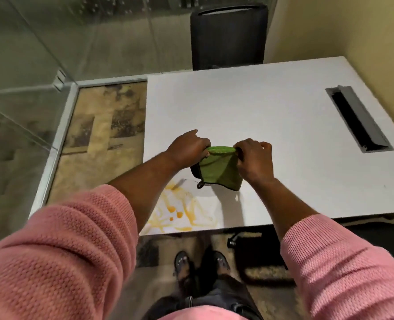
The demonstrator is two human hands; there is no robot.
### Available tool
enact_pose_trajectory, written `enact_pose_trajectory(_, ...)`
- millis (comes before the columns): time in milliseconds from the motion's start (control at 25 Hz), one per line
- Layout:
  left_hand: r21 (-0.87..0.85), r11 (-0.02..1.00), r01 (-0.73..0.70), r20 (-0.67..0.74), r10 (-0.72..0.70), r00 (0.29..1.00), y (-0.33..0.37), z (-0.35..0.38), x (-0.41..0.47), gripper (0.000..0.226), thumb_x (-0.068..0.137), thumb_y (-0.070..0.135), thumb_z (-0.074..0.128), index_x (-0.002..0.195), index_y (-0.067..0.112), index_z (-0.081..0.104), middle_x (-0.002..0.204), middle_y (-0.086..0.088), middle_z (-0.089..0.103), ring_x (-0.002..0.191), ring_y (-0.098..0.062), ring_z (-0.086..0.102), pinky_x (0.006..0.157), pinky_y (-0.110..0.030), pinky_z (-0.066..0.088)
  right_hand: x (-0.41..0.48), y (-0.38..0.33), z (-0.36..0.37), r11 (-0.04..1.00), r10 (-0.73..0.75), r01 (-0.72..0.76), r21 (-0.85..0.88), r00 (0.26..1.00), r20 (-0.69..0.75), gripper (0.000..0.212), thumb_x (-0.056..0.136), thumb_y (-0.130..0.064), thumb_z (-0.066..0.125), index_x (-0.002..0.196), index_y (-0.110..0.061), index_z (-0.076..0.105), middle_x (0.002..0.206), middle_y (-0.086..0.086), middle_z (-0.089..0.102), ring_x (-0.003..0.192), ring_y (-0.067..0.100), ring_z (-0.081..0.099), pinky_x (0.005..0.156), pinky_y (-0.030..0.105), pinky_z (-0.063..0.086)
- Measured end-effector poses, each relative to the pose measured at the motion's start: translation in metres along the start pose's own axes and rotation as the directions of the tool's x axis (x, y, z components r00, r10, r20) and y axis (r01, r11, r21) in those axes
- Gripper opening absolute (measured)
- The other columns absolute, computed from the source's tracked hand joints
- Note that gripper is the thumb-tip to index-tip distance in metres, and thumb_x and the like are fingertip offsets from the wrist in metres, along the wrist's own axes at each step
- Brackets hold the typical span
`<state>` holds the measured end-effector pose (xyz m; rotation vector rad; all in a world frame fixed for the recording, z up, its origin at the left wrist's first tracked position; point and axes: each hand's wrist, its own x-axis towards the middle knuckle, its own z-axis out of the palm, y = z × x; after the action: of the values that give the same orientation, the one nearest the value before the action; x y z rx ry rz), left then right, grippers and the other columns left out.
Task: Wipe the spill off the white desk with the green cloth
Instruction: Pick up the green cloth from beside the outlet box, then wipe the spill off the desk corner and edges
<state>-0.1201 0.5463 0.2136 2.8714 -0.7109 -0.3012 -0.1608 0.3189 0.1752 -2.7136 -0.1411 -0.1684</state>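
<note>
A folded green cloth [219, 168] with a dark edge and a small loop hangs above the white desk [272, 116], stretched between both hands. My left hand [189, 147] pinches its top left corner. My right hand [254, 158] pinches its top right corner. An orange-yellow spill [179, 210] is smeared over the desk's near left corner, just below and left of the cloth. The cloth is lifted off the spill and casts a shadow on the desk.
A grey cable slot [358, 118] is cut into the desk at the right. A black chair [228, 35] stands at the far side. Glass walls [30, 65] run along the left. A dark bag [258, 257] lies on the floor under the desk, near my shoes [203, 264].
</note>
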Motion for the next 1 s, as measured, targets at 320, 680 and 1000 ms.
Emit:
enact_pose_trajectory(320,-0.085,0.966,0.245,-0.18,-0.257,0.95,-0.02,0.019,-0.033,0.022,0.101,0.029,0.059,0.115,0.016,0.07,0.099,-0.008,0.078,0.115,-0.031,0.067,0.122,-0.028,0.018,0.033,-0.022,0.026,0.976,-0.213,0.213,0.043,0.977,-0.011,0.029,0.077,-0.017,0.055,0.101,-0.021,0.072,0.1,0.001,0.069,0.096,0.027,0.063,0.094,0.043,0.033)
enact_pose_trajectory(680,-0.211,0.941,0.266,0.006,-0.271,0.963,0.024,0.14,-0.12,0.028,0.088,0.021,0.073,0.111,0.007,0.07,0.145,-0.013,0.06,0.133,-0.029,0.059,0.125,-0.044,0.027,-0.066,0.007,0.075,0.95,-0.303,0.306,0.054,0.873,0.382,0.027,0.071,-0.026,0.052,0.085,-0.014,0.072,0.085,0.005,0.068,0.086,0.033,0.066,0.094,0.044,0.036)
enact_pose_trajectory(1000,-0.204,0.929,0.31,0.257,-0.255,0.932,0.048,0.224,-0.145,0.043,0.092,0.035,0.064,0.129,0.012,0.063,0.166,-0.014,0.033,0.157,-0.026,0.024,0.128,-0.046,0.015,-0.113,0.027,0.119,0.927,-0.271,0.374,0.007,0.66,0.701,0.033,0.075,-0.037,0.052,0.096,-0.023,0.073,0.097,0.003,0.072,0.099,0.031,0.066,0.096,0.042,0.035)
